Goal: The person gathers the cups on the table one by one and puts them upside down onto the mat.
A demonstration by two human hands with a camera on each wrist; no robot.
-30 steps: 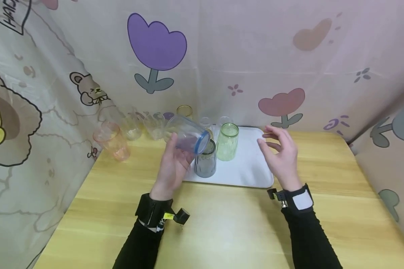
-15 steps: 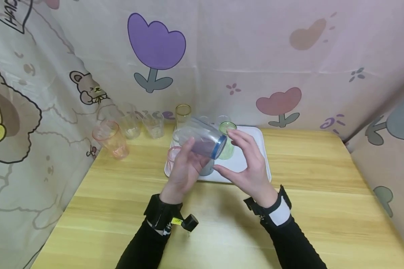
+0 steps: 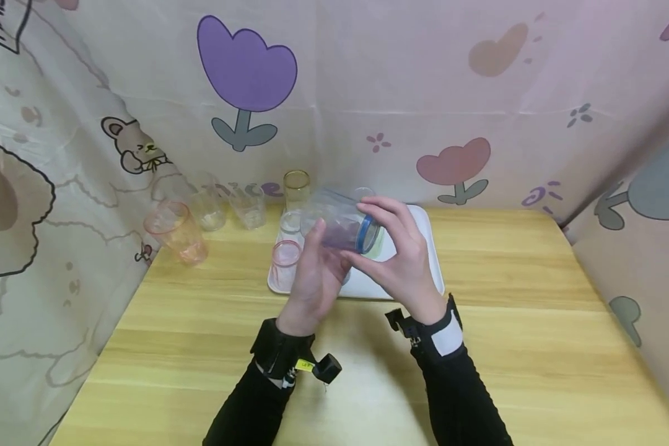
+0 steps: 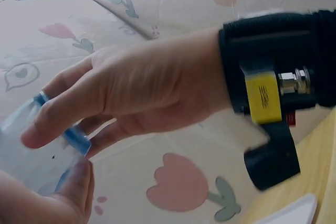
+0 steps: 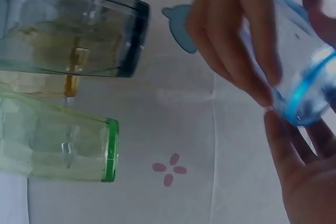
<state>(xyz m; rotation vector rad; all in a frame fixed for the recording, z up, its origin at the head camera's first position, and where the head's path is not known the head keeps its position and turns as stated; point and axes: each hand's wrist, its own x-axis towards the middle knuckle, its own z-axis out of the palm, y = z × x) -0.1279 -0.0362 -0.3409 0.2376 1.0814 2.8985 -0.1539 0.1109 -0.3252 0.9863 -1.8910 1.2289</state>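
In the head view my left hand grips a clear cup with a blue rim, held on its side above the front of a white tray. My right hand curls round the cup's blue rim end from the right, fingers on top and thumb below. The left wrist view shows the cup between fingers of both hands. The right wrist view shows the cup pinched between fingers and thumb. A grey glass and a green glass stand behind it on the tray.
A small pink glass stands on the tray's left end, and an amber-rimmed glass stands behind it. Two clear glasses and a pink-orange cup stand at the table's back left. Patterned cloth walls the table on three sides.
My right hand came in from above the tray's right side and took hold of the cup's rim end. My left hand carried the cup a little to the right.
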